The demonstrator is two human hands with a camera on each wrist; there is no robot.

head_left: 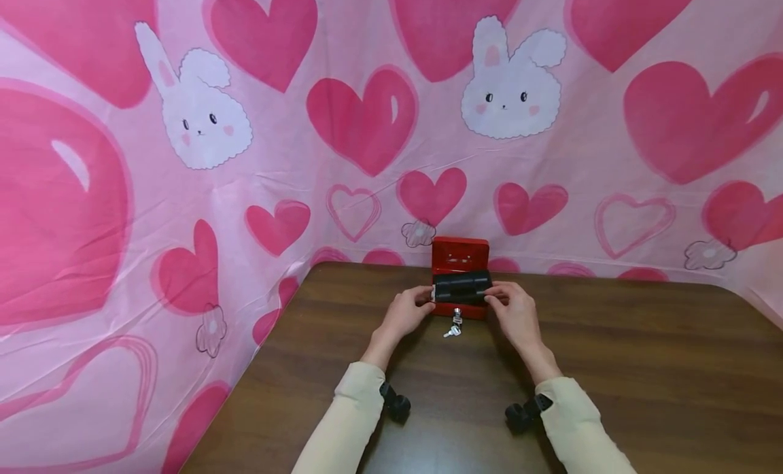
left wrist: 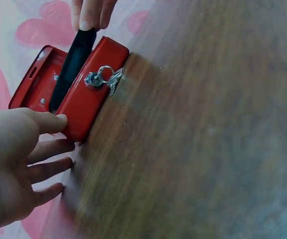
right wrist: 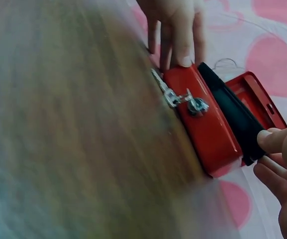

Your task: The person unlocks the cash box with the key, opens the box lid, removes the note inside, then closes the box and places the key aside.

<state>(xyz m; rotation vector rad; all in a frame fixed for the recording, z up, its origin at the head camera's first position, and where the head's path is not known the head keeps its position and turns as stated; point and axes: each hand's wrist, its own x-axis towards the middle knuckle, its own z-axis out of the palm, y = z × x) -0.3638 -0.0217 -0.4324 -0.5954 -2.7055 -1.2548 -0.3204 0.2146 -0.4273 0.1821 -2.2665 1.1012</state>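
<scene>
A small red cash box (head_left: 460, 311) stands at the table's far side with its lid (head_left: 460, 254) raised. A black tray (head_left: 463, 287) sits tilted in it, its right end higher. My right hand (head_left: 516, 314) pinches that raised end between thumb and fingers, seen closely in the right wrist view. At the box's left end, my left hand (left wrist: 21, 159) touches the front corner with its thumb, the other fingers spread fairly straight beside the box wall. Keys (left wrist: 114, 81) on a ring hang from the front lock (left wrist: 94, 79). The box's inside is mostly hidden by the tray.
The brown wooden table (head_left: 612, 365) extends toward me and to both sides. Close behind the box hangs a pink cloth (head_left: 379, 209) with hearts and rabbits. A black camera (head_left: 397, 406) is strapped at the left wrist, another camera (head_left: 520, 417) at the right.
</scene>
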